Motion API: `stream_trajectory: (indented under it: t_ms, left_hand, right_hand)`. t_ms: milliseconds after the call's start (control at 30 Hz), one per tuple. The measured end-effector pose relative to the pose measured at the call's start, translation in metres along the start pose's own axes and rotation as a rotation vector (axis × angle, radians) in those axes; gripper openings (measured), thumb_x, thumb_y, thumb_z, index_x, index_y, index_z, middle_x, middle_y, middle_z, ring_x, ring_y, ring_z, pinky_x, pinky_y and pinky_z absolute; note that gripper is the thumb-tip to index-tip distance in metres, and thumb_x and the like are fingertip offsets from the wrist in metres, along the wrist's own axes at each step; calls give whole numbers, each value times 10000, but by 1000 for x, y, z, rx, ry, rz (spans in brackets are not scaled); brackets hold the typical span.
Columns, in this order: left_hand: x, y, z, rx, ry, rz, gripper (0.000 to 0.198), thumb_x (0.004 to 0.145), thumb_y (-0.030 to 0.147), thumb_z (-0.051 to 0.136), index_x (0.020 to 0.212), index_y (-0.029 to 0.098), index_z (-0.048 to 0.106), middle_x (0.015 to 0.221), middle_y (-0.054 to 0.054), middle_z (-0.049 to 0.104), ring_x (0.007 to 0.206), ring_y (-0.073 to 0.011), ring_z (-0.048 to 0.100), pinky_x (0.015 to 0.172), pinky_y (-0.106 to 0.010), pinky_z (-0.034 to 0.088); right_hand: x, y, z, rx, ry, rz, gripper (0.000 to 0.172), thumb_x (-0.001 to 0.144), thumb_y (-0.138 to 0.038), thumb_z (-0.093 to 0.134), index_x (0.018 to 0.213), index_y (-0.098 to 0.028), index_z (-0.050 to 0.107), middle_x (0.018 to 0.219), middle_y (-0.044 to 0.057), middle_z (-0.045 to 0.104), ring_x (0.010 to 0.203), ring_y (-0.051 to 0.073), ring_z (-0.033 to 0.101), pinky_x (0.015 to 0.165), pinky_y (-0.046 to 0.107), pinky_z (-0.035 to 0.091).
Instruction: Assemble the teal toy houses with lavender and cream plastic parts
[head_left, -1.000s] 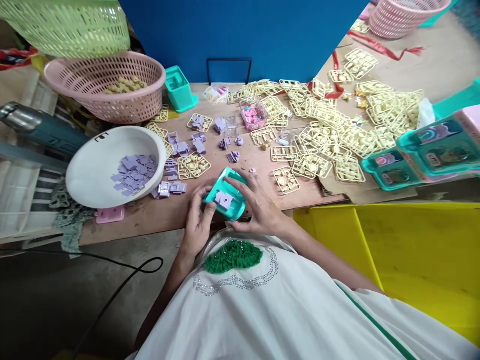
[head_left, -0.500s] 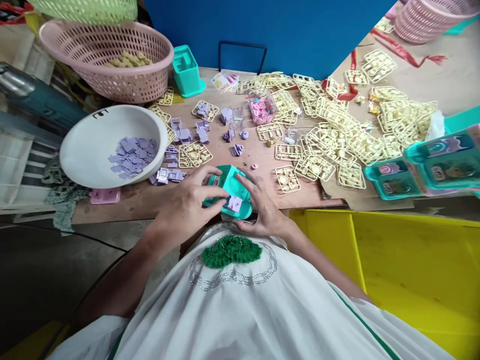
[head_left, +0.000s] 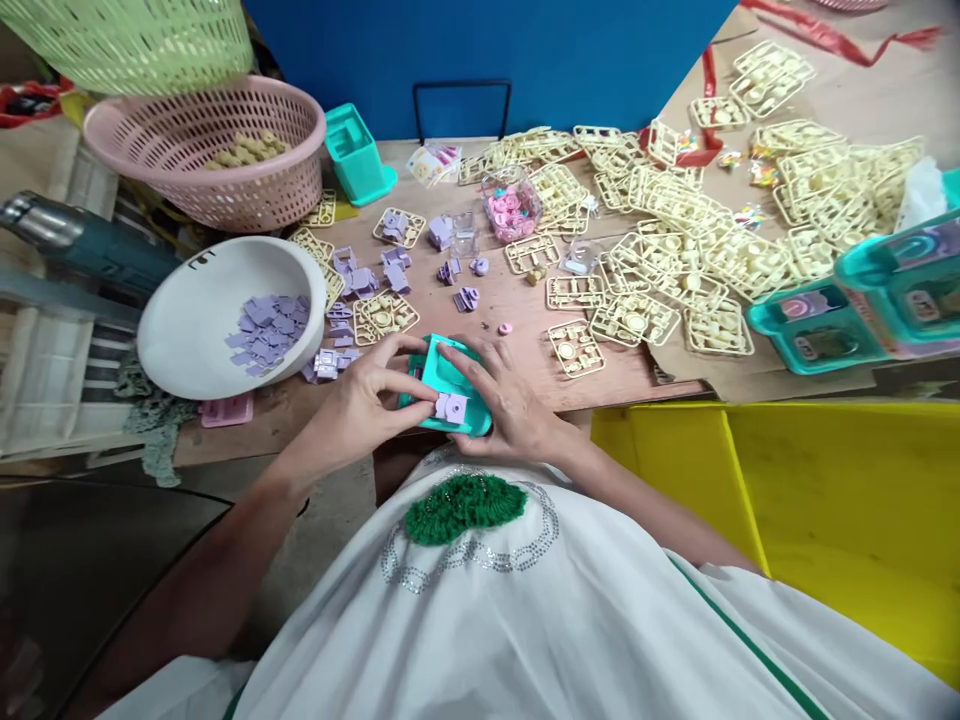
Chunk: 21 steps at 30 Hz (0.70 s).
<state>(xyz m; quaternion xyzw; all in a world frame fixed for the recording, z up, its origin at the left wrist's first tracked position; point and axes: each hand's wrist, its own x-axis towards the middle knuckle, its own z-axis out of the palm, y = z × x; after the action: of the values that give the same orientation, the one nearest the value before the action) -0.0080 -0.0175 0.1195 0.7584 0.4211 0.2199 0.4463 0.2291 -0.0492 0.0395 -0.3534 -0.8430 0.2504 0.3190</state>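
Head view: a lilac piece (head_left: 449, 408) sits in a teal case (head_left: 444, 375) at the near edge of the wooden table (head_left: 525, 318), the left hand (head_left: 365, 398) pinching the piece's side, the right hand (head_left: 523, 408) grasping the case. Cream part frames (head_left: 634, 318) lie beyond; a white bowl (head_left: 184, 335) of lilac parts (head_left: 271, 330) stands at left.

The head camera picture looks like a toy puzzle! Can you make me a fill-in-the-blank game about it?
1. The grip with its fingertips at the small lilac piece in the teal plastic case is the ____ one.
2. The plastic bowl holding the flat purple pieces is coloured ____.
3. The basket just below the green basket in the picture is coloured ____.
4. The yellow bin is on the ____ side of the picture.

Missing words: left; white; pink; right.
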Motion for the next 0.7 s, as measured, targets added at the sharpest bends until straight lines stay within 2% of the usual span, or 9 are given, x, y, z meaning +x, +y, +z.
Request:
stream_trajectory:
  t_ms: [100, 233, 333, 433, 567, 700]
  left_hand:
    - [-4, -3, 6, -48, 26, 6, 109, 910, 271, 762, 908, 251, 869, 1429, -95, 618, 1332, -281, 669, 1170, -434, 563]
    - [-18, -9, 11, -50, 84, 40, 181, 992, 285, 682, 1030, 267, 858, 1494, -87, 603, 1431, -273, 601, 1225, -445, 518]
    - [-24, -16, 8, -23, 100, 27, 200, 1009, 281, 661, 1067, 258, 850, 1457, -94, 641, 1407, -263, 619, 1177, -426, 556]
    - [-19, -20, -2, -1, 87, 32, 146, 963, 289, 723, 999, 255, 860, 1355, -87, 701, 1301, -252, 682, 1085, -390, 608]
    - [-7, -17, -15, 67, 33, 56, 111, 905, 326, 783, 885, 256, 868, 1232, -73, 719, 1170, -229, 713, 1022, -363, 629]
    - [-5, -15, -14, 94, 66, 28, 136, 893, 354, 785, 842, 254, 860, 1183, -71, 681, 1170, -223, 683, 1031, -376, 621]
  right_hand:
    - [1, 2, 2, -17, -2, -10, 1015, 931, -482, 678, 1740, -232, 119, 1632, 242, 343, 1453, 438, 404, 1141, 680, 409]
    - [3, 2, 7, -41, 17, 4, 994, 928, -494, 682, 1735, -211, 175, 1624, 250, 342, 1411, 435, 412, 1113, 676, 432]
    - [8, 1, 8, -84, 20, 0, 973, 906, -485, 710, 1710, -170, 262, 1593, 263, 377, 1356, 424, 430, 1098, 668, 440]
    - [14, -1, 5, -126, -6, -29, 944, 893, -488, 736, 1674, -130, 344, 1527, 265, 444, 1299, 412, 441, 1086, 659, 443]
    - [22, -3, 0, -145, -52, -51, 916, 897, -473, 744, 1650, -103, 375, 1493, 266, 469, 1291, 410, 434, 1087, 661, 440]
    - [23, -5, -1, -127, -73, -36, 903, 896, -466, 744, 1648, -128, 376, 1507, 252, 447, 1306, 410, 429, 1075, 639, 468]
